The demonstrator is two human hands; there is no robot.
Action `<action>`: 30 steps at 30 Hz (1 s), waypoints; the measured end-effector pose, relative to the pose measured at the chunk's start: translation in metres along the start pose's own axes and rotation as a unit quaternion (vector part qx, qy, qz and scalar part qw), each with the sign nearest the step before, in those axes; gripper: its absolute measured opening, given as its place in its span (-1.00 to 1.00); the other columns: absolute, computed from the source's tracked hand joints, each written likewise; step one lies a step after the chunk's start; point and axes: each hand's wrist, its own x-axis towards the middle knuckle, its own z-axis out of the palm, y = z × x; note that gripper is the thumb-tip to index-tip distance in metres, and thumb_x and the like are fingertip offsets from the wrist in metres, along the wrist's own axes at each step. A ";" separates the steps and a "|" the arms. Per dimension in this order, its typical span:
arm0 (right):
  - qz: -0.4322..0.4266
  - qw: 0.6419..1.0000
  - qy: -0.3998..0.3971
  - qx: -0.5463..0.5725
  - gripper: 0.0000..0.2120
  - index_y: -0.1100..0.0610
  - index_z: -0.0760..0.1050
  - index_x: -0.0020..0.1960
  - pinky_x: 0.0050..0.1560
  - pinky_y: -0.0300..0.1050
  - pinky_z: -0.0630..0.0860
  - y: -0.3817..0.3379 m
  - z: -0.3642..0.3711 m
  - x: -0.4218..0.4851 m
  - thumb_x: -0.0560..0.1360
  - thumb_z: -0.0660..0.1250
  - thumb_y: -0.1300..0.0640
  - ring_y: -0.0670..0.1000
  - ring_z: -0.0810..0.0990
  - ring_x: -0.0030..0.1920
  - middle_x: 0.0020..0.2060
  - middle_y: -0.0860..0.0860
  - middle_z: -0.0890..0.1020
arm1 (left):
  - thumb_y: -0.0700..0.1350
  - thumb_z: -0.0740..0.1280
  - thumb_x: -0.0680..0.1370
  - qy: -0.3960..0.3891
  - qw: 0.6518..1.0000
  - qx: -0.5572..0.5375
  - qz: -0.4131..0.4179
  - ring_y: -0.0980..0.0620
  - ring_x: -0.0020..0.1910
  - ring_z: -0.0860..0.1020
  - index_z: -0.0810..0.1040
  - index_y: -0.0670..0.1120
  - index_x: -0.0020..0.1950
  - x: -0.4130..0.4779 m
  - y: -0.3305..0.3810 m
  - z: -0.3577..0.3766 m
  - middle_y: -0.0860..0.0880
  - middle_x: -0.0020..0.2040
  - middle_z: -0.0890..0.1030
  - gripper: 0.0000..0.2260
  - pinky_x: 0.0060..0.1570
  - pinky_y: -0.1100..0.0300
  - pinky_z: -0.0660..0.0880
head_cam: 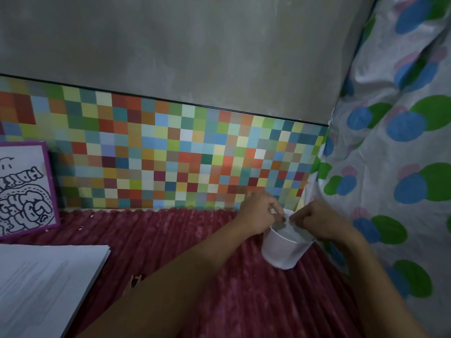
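Hands (258,212) (322,222) on cup (280,250) rim, beside curtain (390,142)

Smooth, matt white round paper cup (284,251); fuzzy, ribbed dark red cloth cover (244,301); faintly glossy multicoloured checkered wall panel (170,154); rough, matt grey wall (195,45).

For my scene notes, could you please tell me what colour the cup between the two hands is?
Plain white, with no pattern. The head view shows the cup clearly.
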 end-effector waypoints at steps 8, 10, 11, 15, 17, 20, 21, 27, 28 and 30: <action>0.042 0.992 0.095 0.078 -0.93 0.27 0.69 -0.20 -0.37 -0.28 0.40 -0.003 0.014 0.007 0.33 0.53 0.30 -0.10 0.56 -0.33 -0.27 0.10 0.71 | -0.24 0.32 0.53 0.037 0.997 0.036 0.049 -0.04 0.20 0.42 0.68 -0.17 0.07 -0.009 0.005 -0.004 -0.12 0.12 0.62 -0.82 0.23 0.13 0.20; 0.050 0.989 0.122 0.063 -0.92 0.27 0.66 -0.24 -0.41 -0.24 0.34 -0.004 0.016 0.009 0.33 0.54 0.27 -0.08 0.53 -0.35 -0.33 0.08 0.66 | -0.19 0.33 0.53 0.042 0.998 0.035 0.042 -0.05 0.24 0.40 0.62 -0.15 0.15 -0.013 0.004 -0.006 -0.11 0.19 0.58 -0.78 0.27 0.09 0.22; 0.041 0.990 0.128 0.046 -0.94 0.26 0.66 -0.26 -0.40 -0.22 0.35 -0.004 0.017 0.010 0.34 0.53 0.29 -0.05 0.55 -0.34 -0.35 0.08 0.66 | -0.17 0.34 0.53 0.047 0.998 0.033 0.034 -0.05 0.27 0.38 0.59 -0.13 0.19 -0.016 0.004 -0.008 -0.09 0.22 0.55 -0.76 0.27 0.10 0.23; -0.036 0.985 0.166 -0.043 -0.62 0.19 0.69 0.00 -0.24 -0.12 0.49 -0.016 0.029 0.015 0.31 0.28 0.48 0.11 0.61 -0.22 -0.08 0.19 0.69 | -0.14 0.35 0.52 0.078 0.996 0.024 0.037 -0.06 0.28 0.36 0.56 -0.06 0.19 -0.029 -0.009 -0.031 -0.07 0.24 0.50 -0.75 0.27 0.08 0.32; -0.086 0.964 0.248 -0.037 -0.59 0.21 0.67 0.05 -0.14 -0.07 0.50 -0.036 0.036 0.013 0.31 0.26 0.49 0.18 0.58 -0.13 0.01 0.21 0.61 | -0.15 0.35 0.51 0.089 0.994 0.038 0.041 -0.08 0.25 0.38 0.56 -0.06 0.16 -0.043 -0.022 -0.058 -0.08 0.21 0.52 -0.77 0.27 0.04 0.33; -0.173 0.939 0.298 0.022 -0.69 0.25 0.69 -0.04 -0.12 -0.12 0.40 -0.085 0.052 0.010 0.34 0.30 0.49 0.18 0.57 -0.19 -0.12 0.20 0.60 | -0.21 0.33 0.52 0.100 0.990 0.092 0.029 -0.07 0.20 0.44 0.59 -0.15 0.13 -0.074 -0.054 -0.114 -0.11 0.17 0.55 -0.80 0.23 0.10 0.34; -0.190 0.940 0.279 0.051 -0.71 0.24 0.69 -0.05 -0.12 -0.15 0.38 -0.103 0.061 0.011 0.35 0.32 0.48 0.12 0.56 -0.22 -0.15 0.17 0.62 | -0.22 0.32 0.52 0.103 0.990 0.100 -0.003 -0.05 0.19 0.46 0.59 -0.15 0.14 -0.086 -0.069 -0.135 -0.10 0.17 0.55 -0.80 0.20 0.14 0.35; -0.229 0.955 0.058 0.178 -0.81 0.18 0.71 -0.08 -0.22 -0.49 0.38 -0.202 0.160 0.029 0.40 0.38 0.38 -0.13 0.58 -0.21 -0.21 -0.05 0.65 | -0.18 0.27 0.51 0.143 0.935 0.200 -0.257 -0.12 -0.01 0.61 0.63 -0.17 -0.03 -0.162 -0.151 -0.240 -0.13 -0.03 0.66 -0.84 -0.04 0.15 0.48; -0.245 0.952 0.030 0.182 -0.81 0.18 0.71 -0.09 -0.23 -0.46 0.38 -0.218 0.181 0.030 0.40 0.39 0.37 -0.21 0.56 -0.25 -0.23 -0.08 0.63 | -0.16 0.25 0.53 0.148 0.919 0.230 -0.284 -0.14 -0.02 0.61 0.62 -0.18 -0.05 -0.175 -0.159 -0.251 -0.16 -0.06 0.66 -0.83 -0.09 0.15 0.46; -0.264 0.942 -0.027 0.207 -0.82 0.19 0.71 -0.09 -0.21 -0.37 0.40 -0.246 0.218 0.029 0.41 0.39 0.37 -0.29 0.53 -0.31 -0.27 -0.09 0.64 | -0.15 0.23 0.55 0.145 0.891 0.275 -0.331 -0.17 -0.04 0.61 0.60 -0.22 -0.07 -0.194 -0.176 -0.265 -0.20 -0.07 0.65 -0.81 -0.14 0.13 0.43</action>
